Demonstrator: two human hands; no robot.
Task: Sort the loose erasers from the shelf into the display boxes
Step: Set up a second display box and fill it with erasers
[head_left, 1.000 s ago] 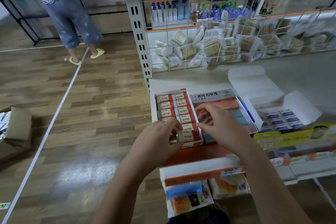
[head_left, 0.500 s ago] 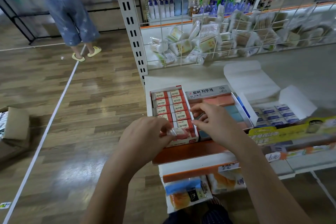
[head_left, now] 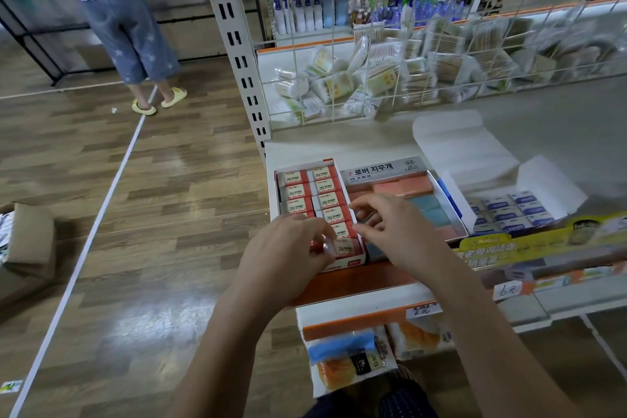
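Both forearms are bare with no sleeves, and dark blue striped clothing shows below.

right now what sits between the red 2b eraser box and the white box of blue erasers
In the head view, the grey-lidded box of pink and teal erasers sits between the red 2B box and the white box.

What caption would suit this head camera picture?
Left hand seats a red-sleeved eraser in its display box; right hand reaches beside it.
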